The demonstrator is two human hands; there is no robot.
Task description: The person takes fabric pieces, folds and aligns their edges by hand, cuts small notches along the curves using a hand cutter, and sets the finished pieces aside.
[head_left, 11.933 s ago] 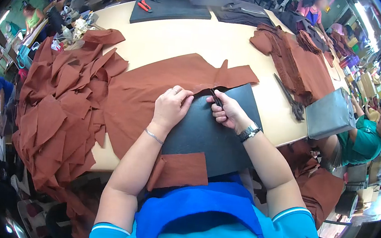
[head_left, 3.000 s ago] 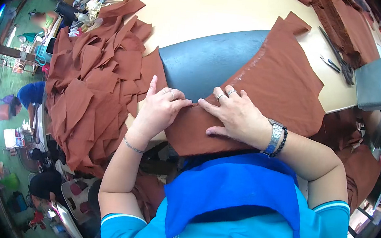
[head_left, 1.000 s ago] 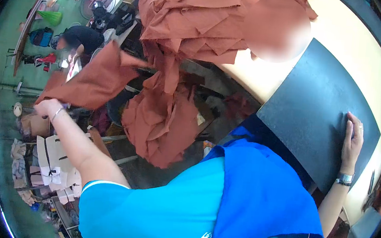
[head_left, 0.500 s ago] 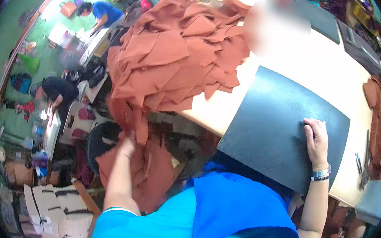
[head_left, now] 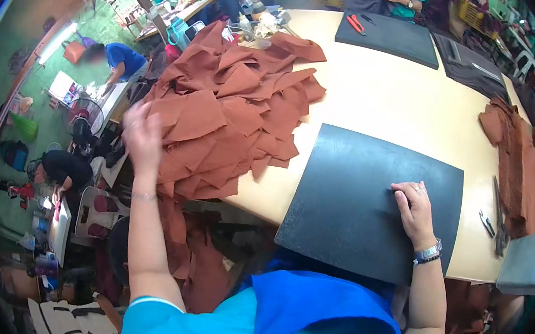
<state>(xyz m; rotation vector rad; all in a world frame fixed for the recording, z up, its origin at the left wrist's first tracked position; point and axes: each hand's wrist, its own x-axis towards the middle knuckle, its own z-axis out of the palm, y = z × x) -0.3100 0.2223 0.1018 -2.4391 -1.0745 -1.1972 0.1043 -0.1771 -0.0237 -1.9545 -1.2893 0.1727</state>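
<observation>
My left hand, smeared by motion, is at the left edge of a heaped pile of reddish-brown, leather-like pieces. Its fingers look apart, and no piece shows in them. The pile covers the table's left end, and more brown material hangs or lies below it. My right hand rests on a large black mat at the table's front edge. Its fingers are curled in; what they hold, if anything, is hidden.
On the pale table lie a second black mat, red-handled scissors, a stack of brown strips and a small dark tool. A grey block sits at the right corner. Other people work at the back and left.
My left hand has risen from the brown material below the table to the pile's left edge. My right hand stays on the mat. The head view has shifted.
</observation>
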